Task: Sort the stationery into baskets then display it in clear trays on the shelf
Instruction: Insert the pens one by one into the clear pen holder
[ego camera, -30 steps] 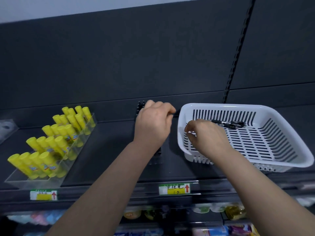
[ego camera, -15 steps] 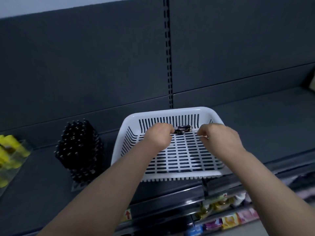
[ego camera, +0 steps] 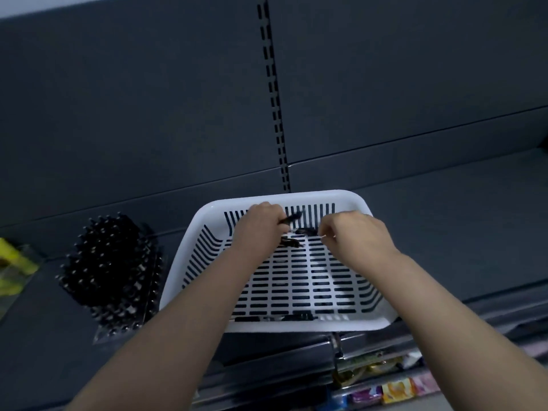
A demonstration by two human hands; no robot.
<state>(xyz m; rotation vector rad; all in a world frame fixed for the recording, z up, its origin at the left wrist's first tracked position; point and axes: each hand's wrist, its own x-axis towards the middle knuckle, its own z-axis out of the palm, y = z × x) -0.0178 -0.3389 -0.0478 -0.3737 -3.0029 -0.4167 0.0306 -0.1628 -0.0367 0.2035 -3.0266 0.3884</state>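
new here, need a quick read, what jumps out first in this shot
A white basket sits mid-shelf; inside its far end the left hand grips a black pen, the right hand beside it. Left of the basket stands a block of black pens, with yellow glue sticks at the far left.

Text: none was legible | coloured packets (ego camera: 397,391) at 5 o'clock: print was too blurred to read

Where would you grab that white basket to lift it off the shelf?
I'd take the basket by its flared rim, one hand on each side, coming from the front. The lip juts outward all round, a ledge for fingers, and its back stands near the rear panel. First the left hand must drop its pen.
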